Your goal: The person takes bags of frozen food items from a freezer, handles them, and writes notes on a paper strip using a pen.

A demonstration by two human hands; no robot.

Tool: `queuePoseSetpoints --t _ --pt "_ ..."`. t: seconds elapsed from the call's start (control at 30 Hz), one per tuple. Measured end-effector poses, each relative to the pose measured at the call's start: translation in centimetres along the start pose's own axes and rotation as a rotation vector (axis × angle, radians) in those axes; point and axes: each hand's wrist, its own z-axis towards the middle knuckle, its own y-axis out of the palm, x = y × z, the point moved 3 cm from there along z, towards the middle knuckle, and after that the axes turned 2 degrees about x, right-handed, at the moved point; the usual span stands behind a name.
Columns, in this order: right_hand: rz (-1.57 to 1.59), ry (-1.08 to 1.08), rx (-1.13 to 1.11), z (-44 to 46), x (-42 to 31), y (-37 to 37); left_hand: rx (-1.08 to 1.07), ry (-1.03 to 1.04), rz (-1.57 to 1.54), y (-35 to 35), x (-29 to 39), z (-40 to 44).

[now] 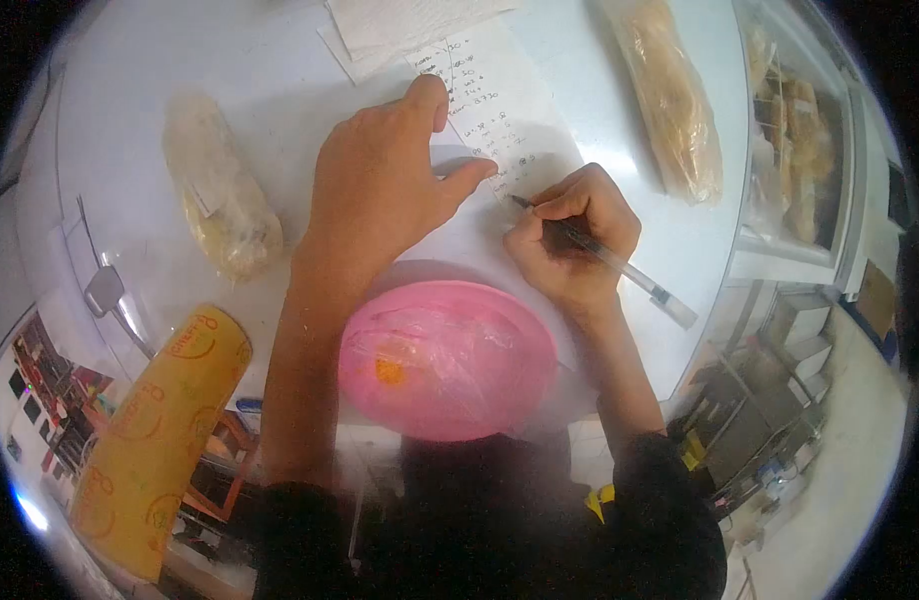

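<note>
On the white table (270,60), the left hand (375,185), fingers apart, seemingly steadied handwritten paper (535,120) while the right hand (608,212) gripped a clear-barrelled pen (635,276) low for control.

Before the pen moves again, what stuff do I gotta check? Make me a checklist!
1. Clear-barrelled pen gripped in right hand: ok.
2. Pen tip touching the long white handwritten paper: cannot tell; it is at least very close.
3. Left hand at the paper's edge: ok.
4. Left hand pressing hard enough to steady it: cannot tell.
5. Paper wholly uncovered: not ok; folded white sheets overlap its top.
6. Round pink plastic bowl off the paper: ok.
</note>
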Motion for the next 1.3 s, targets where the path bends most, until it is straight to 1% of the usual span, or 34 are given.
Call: queuePoseSetpoints --t 0.07,0.13,0.23,0.5,0.6,0.7,0.77,0.83,0.9,0.97,1.03,1.07,1.17,1.23,1.3 --pt "0.018 0.017 0.014 -0.01 0.09 -0.06 -0.008 -0.016 -0.005 0.02 -0.05 0.05" --pt "-0.041 -0.027 0.002 -0.02 0.21 -0.1 -0.005 -0.016 -0.009 -0.03 -0.04 0.05" --pt "-0.045 -0.053 0.017 0.12 0.06 -0.04 -0.01 -0.024 -0.008 -0.05 -0.04 0.12" --pt "-0.044 -0.034 0.048 0.01 0.02 0.14 -0.028 -0.041 -0.01 -0.02 0.0 0.1" --pt "-0.053 -0.038 0.059 0.08 -0.02 0.12 0.0 -0.009 -0.017 0.05 -0.11 0.12" --pt "-0.057 -0.022 0.054 0.07 -0.1 0.02 -0.033 -0.04 0.012 -0.03 0.05 0.06" --pt "-0.05 -0.011 0.047 0.0 0.02 -0.07 0.003 -0.018 -0.02 0.12 -0.1 -0.04" --pt "-0.062 -0.051 0.053 -0.03 0.05 -0.08 0.0 -0.024 -0.014 0.07 0.07 -0.08" --pt "-0.05 -0.04 0.041 -0.11 0.12 -0.18 0.0 -0.03 -0.007 -0.18 0.21 0.0" --pt "-0.039 -0.03 0.029 -0.18 0.08 -0.21 -0.054 -0.058 -0.006 -0.26 0.26 0.09" --pt "-0.041 -0.048 0.083 -0.18 -0.04 -0.37 -0.026 -0.037 -0.009 -0.09 0.11 -0.03" --pt "-0.041 -0.049 0.083 -0.14 -0.02 -0.36 0.001 -0.019 -0.011 -0.08 0.08 -0.08" --pt "-0.056 -0.07 0.073 -0.07 0.14 -0.27 -0.007 -0.025 -0.025 -0.13 0.13 0.01" --pt "-0.037 -0.123 0.054 -0.03 0.18 -0.25 -0.009 -0.03 -0.026 -0.03 0.04 0.02" --pt "-0.037 -0.091 0.073 -0.13 0.06 -0.24 -0.013 -0.034 -0.026 0.02 0.01 0.0"
